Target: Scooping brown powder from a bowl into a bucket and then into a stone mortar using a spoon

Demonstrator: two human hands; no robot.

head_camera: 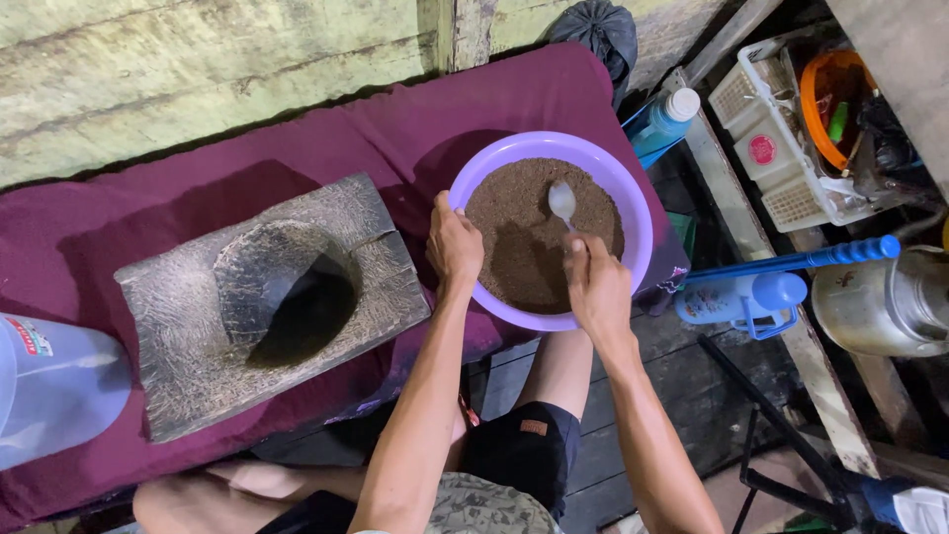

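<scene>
— Where is the bowl, and which hand has it?

— The purple bowl [633,203] sits on the maroon cushion [119,227], at its right end, just above the person's knees. The left hand [454,246] grips the bowl's near left rim, thumb over the edge and fingers curled under the outside wall, so it is closed on the rim.

— And the other hand?

— The right hand [596,287] lies over the bowl's near edge, a little right of centre. Its fingers are pinched together around the handle of a white plastic spoon [562,203]. The spoon's head points away from the person and rests on the brown powder [514,222] near the middle of the bowl.

— How full is the bowl?

— The powder covers the whole inside, with a fairly level surface a little below the rim. The hands' shadow falls across the near part.

— What lies next to it?

— To the left, on the same cushion, stands a grey wooden mortar block [188,326] with a deep oval hollow; it is near the bowl but apart from it. A clear plastic jug [49,386] shows at the far left edge. To the right, off the cushion, are a blue bottle with a white cap [660,127], a white basket [766,148] and a metal kettle [880,302].
</scene>
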